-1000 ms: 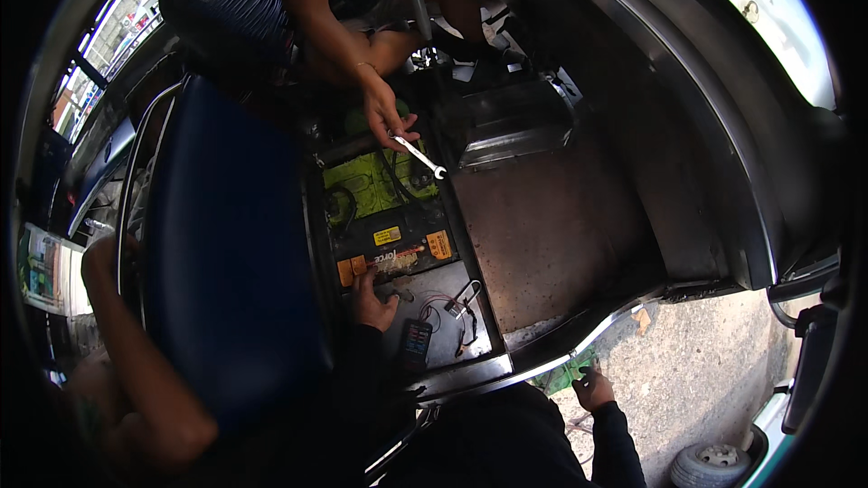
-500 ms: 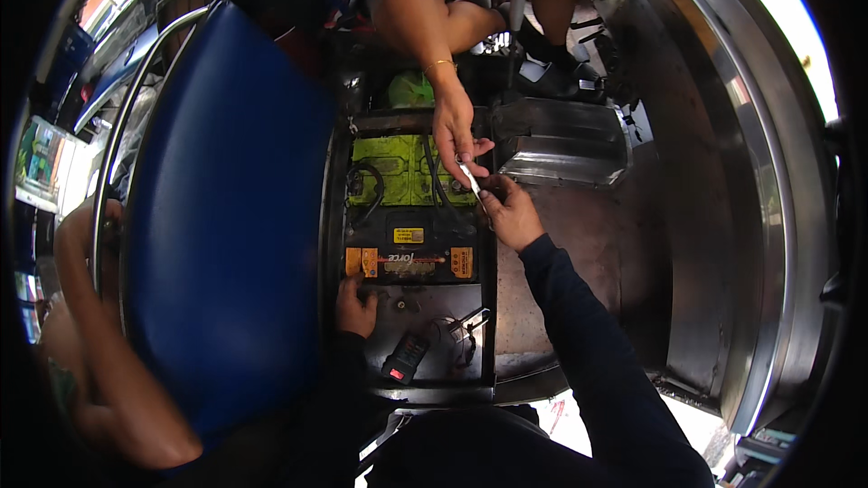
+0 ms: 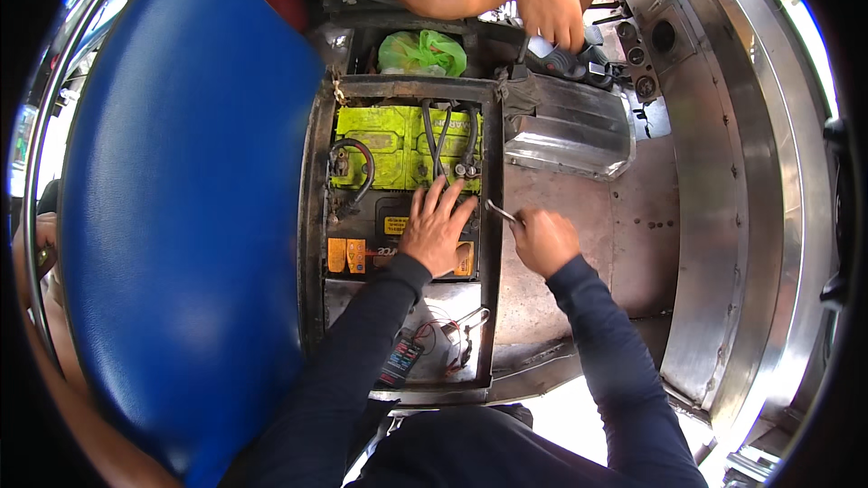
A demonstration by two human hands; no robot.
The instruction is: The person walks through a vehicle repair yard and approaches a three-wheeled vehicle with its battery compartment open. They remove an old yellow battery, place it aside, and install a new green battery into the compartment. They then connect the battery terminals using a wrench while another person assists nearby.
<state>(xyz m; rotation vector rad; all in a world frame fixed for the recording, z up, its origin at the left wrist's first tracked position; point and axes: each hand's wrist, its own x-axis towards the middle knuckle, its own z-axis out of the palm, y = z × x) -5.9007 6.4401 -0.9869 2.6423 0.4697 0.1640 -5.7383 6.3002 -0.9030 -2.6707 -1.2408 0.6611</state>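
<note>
My left hand (image 3: 436, 233) lies with its fingers spread over the black battery (image 3: 360, 233), which has orange and yellow labels. Its fingertips reach the near edge of the yellow-green battery (image 3: 372, 146), where dark cables run to the terminals. My right hand (image 3: 547, 244) is closed around a small silver wrench (image 3: 503, 212), whose ring end points left toward the frame's right rail. Both batteries sit in a dark metal frame (image 3: 398, 87). Nearer me, a handheld tester (image 3: 400, 360) with thin red and black leads rests on a metal plate, partly covered by my left sleeve.
A blue padded seat (image 3: 194, 190) stands along the left. Beyond the frame is a green plastic bag (image 3: 422, 54). A ridged metal cover (image 3: 571, 137) sits at right. Across from me, another person's hand (image 3: 550, 7) hangs near the pedals; a further person's arm shows at far left.
The other person's hand has let go of the wrench and drawn back. My right hand has moved slightly nearer me with it, while my left hand has moved up and right across the black battery.
</note>
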